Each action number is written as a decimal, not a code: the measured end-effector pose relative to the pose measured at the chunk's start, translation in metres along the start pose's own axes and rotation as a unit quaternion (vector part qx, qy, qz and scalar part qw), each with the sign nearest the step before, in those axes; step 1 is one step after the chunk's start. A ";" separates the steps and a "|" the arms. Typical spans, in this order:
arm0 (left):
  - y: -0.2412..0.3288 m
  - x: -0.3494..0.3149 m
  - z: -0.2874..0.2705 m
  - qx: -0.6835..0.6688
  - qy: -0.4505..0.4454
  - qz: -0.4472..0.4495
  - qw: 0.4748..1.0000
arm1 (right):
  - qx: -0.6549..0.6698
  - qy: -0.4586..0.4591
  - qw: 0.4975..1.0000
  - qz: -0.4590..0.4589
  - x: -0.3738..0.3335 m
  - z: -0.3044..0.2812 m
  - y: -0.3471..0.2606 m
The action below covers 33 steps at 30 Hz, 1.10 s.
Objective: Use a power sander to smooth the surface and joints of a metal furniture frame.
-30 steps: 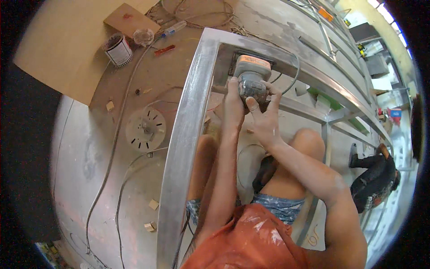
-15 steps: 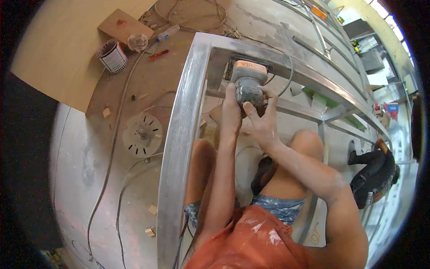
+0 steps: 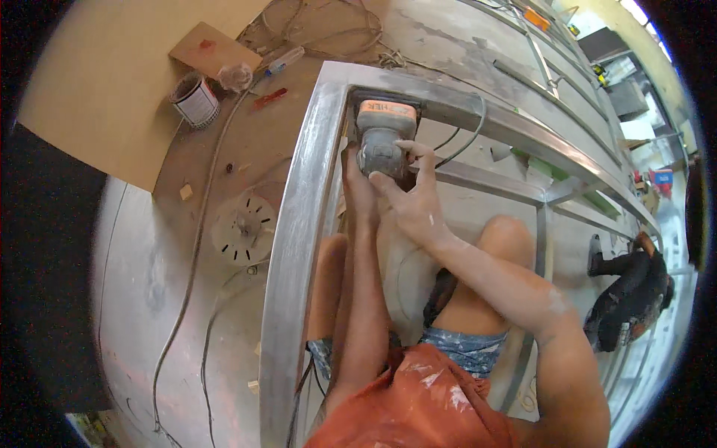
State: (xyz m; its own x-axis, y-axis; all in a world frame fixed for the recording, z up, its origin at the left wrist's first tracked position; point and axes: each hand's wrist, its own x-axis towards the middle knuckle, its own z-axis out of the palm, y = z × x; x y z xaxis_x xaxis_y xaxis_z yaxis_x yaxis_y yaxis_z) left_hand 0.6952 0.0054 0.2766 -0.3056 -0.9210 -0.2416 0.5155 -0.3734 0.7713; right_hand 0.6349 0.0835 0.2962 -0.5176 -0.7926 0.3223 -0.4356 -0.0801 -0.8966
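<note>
Head view: dusty concrete floor [image 3: 149,261], workshop. One grey metal frame [image 3: 299,224], one sander [image 3: 382,138] at its far-left inner corner. My left hand [image 3: 357,187] and right hand [image 3: 414,201], fingers clamped on sander. One tin can [image 3: 196,99], one white disc [image 3: 243,228], both left.

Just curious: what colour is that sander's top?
Orange, on a grey sander; head view.

Sander [image 3: 382,138] base hidden behind metal frame [image 3: 299,224].
</note>
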 end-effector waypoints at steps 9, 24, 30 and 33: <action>-0.021 0.009 -0.026 -0.030 -0.061 -0.061 0.996 | -0.028 0.003 0.997 0.072 -0.008 0.008 -0.009; -0.061 -0.036 0.020 -0.055 -0.182 -0.177 0.966 | -0.090 0.064 0.987 0.118 -0.031 -0.058 0.011; -0.065 0.092 -0.126 0.362 -0.547 -0.368 0.659 | -0.113 -0.008 0.991 0.068 -0.038 -0.009 -0.018; -0.082 -0.069 0.028 0.093 -0.276 -0.091 0.952 | -0.189 0.130 0.969 0.095 -0.046 -0.097 0.020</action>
State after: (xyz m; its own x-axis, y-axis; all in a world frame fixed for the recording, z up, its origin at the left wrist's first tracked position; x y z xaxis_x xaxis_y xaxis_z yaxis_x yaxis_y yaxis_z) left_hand 0.6518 0.1027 0.2467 -0.7776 -0.6243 -0.0742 0.2783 -0.4476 0.8498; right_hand 0.5782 0.1771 0.2929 -0.7615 -0.5881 0.2723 -0.5272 0.3178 -0.7881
